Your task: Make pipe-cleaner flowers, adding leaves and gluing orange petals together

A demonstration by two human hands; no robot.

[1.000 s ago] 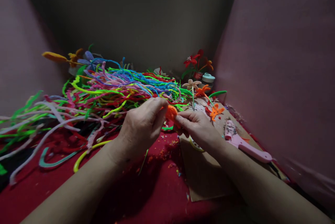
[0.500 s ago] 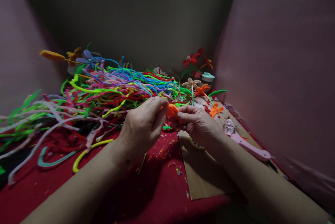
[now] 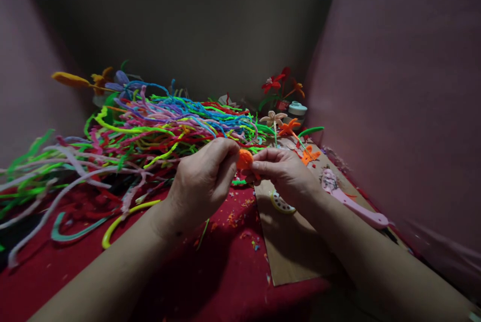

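Note:
Between my two hands is a small, fuzzy orange pipe-cleaner piece (image 3: pixel 245 159), bunched into a rounded shape. My left hand (image 3: pixel 206 181) is closed on its left side, with the fingertips turned away from view. From the right, my right hand (image 3: pixel 286 174) pinches the piece between thumb and forefinger. Both hands are held above the table, near the left edge of a cardboard sheet (image 3: pixel 281 257). Just beyond the right hand lies an orange pipe-cleaner flower (image 3: pixel 310 155) on the cardboard.
A large heap of coloured pipe cleaners (image 3: pixel 180 121) spreads across the back and left of the red cloth (image 3: pixel 210 282). To the right lies a pink-handled brush (image 3: pixel 361 211). A yellow-rimmed disc (image 3: pixel 281 203) sits under my right wrist. Red flowers (image 3: pixel 273 84) and a lidded jar (image 3: pixel 297 108) stand behind.
Both hands keep hold of the orange piece in nearly the same pose. The right hand has shifted slightly, and more of the yellow-rimmed disc shows. The whole view has moved a little.

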